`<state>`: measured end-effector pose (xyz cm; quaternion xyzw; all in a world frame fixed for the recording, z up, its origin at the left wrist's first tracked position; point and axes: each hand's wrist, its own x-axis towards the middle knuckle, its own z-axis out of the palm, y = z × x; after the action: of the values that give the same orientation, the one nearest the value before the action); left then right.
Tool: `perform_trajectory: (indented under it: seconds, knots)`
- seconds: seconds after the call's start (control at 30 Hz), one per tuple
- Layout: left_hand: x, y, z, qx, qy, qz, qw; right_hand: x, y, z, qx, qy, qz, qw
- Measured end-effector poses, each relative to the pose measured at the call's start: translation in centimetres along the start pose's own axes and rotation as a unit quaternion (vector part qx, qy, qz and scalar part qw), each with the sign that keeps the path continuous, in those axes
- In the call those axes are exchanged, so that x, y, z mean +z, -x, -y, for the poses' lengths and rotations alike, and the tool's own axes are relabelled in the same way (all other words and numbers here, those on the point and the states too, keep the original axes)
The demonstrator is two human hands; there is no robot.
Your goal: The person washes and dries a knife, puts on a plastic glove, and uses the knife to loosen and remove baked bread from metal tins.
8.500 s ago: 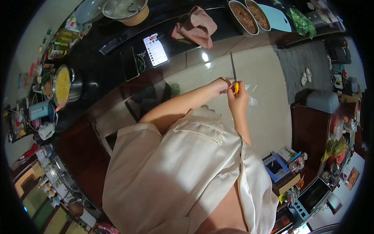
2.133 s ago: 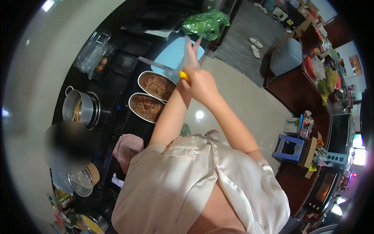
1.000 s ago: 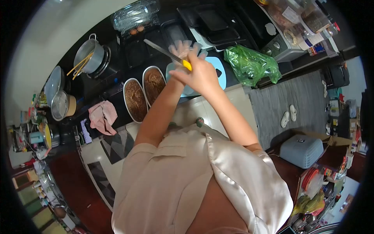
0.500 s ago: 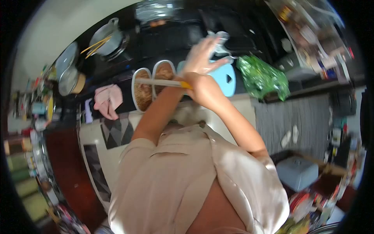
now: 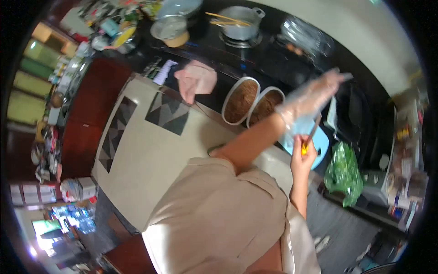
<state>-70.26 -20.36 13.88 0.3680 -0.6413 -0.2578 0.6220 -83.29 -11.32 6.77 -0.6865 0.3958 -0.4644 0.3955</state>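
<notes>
Yellow-handled knife (image 5: pixel 313 131) fills right hand (image 5: pixel 303 158) near counter edge (image 5: pixel 212 102), left hand (image 5: pixel 315 95) stretched flat.

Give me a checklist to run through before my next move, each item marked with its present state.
1. Left hand gloved: ok, in a clear plastic glove.
2. Right hand gloved: not ok if both should be; it looks bare.
3. Knife held by its yellow handle: ok, in the right hand.
4. Blade off the left hand: cannot tell, its tip blurs close by the glove.
5. Two oval dishes upright on the counter: ok, side by side with brown contents.
6. Blue cutting board clear: cannot tell, the hands hide part of it.
</notes>
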Motion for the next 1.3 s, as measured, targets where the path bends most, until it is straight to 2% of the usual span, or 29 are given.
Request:
perform_trajectory:
  seconds: [0.07, 0.1, 0.17, 0.23, 0.27, 0.3, 0.33, 0.37, 0.4, 0.47, 0.53, 0.57, 0.6, 0.63, 0.73, 0.8, 0.83, 0.87, 0.9, 0.93, 0.97, 1.0, 1.03, 1.13, 1.17, 1.23, 1.3]
  knots:
    - [-1.4, 0.1, 2.4, -0.001, -0.046, -0.016, 0.999, -1.2, 0.0, 0.9, 0.049, 0.001, 0.042, 0.998]
    - [-2.1, 0.7, 1.5, -0.068, 0.150, -0.071, 0.984, -1.8, 0.2, 0.4, 0.079, -0.013, 0.041, 0.996]
    - [-5.7, 1.9, 1.3, -0.060, 0.079, -0.134, 0.986, -3.6, 0.9, -1.1, 0.131, -0.024, 0.038, 0.990]
    - [-8.7, 3.3, 0.3, -0.082, -0.084, -0.144, 0.983, -5.4, 2.6, -4.4, 0.154, -0.041, 0.017, 0.987]
    - [-9.5, 4.1, -1.5, -0.172, 0.015, -0.193, 0.966, -6.3, 3.3, -5.5, 0.164, -0.072, 0.013, 0.984]
    - [-11.4, 4.9, -1.0, -0.214, -0.049, -0.168, 0.961, -7.7, 3.7, -5.3, 0.248, -0.072, 0.047, 0.965]
    - [-13.5, 6.2, -0.1, -0.255, -0.114, -0.142, 0.950, -8.5, 4.1, -5.9, 0.258, -0.069, 0.039, 0.963]
    - [-15.7, 7.9, 1.7, -0.227, -0.267, -0.089, 0.932, -9.0, 4.8, -6.8, 0.342, -0.045, 0.049, 0.937]
    - [-17.7, 9.9, 3.7, -0.189, -0.412, -0.033, 0.891, -9.2, 5.6, -7.9, 0.423, -0.022, 0.060, 0.904]
    - [-21.6, 13.9, 5.8, -0.186, -0.591, 0.145, 0.772, -8.2, 6.7, -10.2, 0.294, 0.123, 0.009, 0.948]
    - [-24.1, 17.5, 8.8, -0.217, -0.560, 0.268, 0.753, -6.5, 5.7, -9.4, 0.430, -0.011, -0.046, 0.902]
    - [-24.3, 17.9, 9.5, -0.217, -0.555, 0.272, 0.755, -5.1, 4.6, -8.5, 0.466, -0.086, -0.067, 0.878]
    - [-24.2, 18.2, 10.1, -0.251, -0.496, 0.307, 0.773, -3.8, 4.3, -9.1, 0.470, -0.134, -0.065, 0.870]
    - [-24.0, 18.1, 10.5, -0.283, -0.433, 0.339, 0.786, -2.2, 3.5, -9.2, 0.476, -0.119, -0.056, 0.869]
    - [-23.9, 17.4, 10.9, -0.250, -0.464, 0.381, 0.759, 2.3, 2.0, -9.4, 0.462, -0.151, -0.024, 0.873]
    - [-24.2, 18.1, 11.9, -0.267, -0.453, 0.390, 0.756, 4.2, 1.9, -9.9, 0.482, -0.099, -0.031, 0.870]
    - [-24.1, 18.7, 12.6, -0.302, -0.420, 0.369, 0.772, 5.2, 1.6, -10.1, 0.488, -0.064, -0.027, 0.870]
    - [-24.0, 19.5, 13.5, -0.358, -0.355, 0.310, 0.806, 6.6, 0.8, -9.3, 0.466, -0.079, -0.099, 0.876]
    - [-24.1, 20.1, 13.1, -0.402, -0.294, 0.236, 0.834, 6.4, -0.9, -7.1, 0.519, -0.013, -0.011, 0.854]
    - [-24.0, 20.6, 13.2, -0.435, -0.230, 0.165, 0.855, 5.9, -0.1, -10.8, 0.502, -0.100, -0.032, 0.858]
    - [-23.5, 20.2, 11.8, -0.434, -0.190, 0.078, 0.877, 5.0, 0.9, -15.7, 0.424, -0.126, -0.077, 0.894]
    - [-24.5, 17.7, 9.2, -0.480, -0.175, 0.116, 0.852, 6.0, -1.0, -13.2, 0.416, -0.124, -0.082, 0.897]
    - [-24.6, 17.2, 7.9, -0.496, -0.170, 0.105, 0.845, 6.0, -2.2, -10.6, 0.404, -0.116, -0.050, 0.906]
    - [-24.1, 20.8, 10.7, -0.462, -0.183, 0.026, 0.868, 6.1, -4.7, -10.8, 0.366, -0.130, -0.020, 0.921]
    - [-24.4, 19.2, 6.7, -0.516, -0.106, 0.002, 0.850, 6.2, -5.2, -10.6, 0.362, -0.120, -0.031, 0.924]
    - [-24.0, 22.7, 9.3, -0.454, 0.022, -0.086, 0.887, 5.3, -5.7, -13.5, 0.374, -0.117, -0.043, 0.919]
    - [-23.9, 23.4, 9.0, -0.442, 0.078, -0.129, 0.884, 6.0, -5.2, -12.3, 0.367, -0.078, -0.062, 0.925]
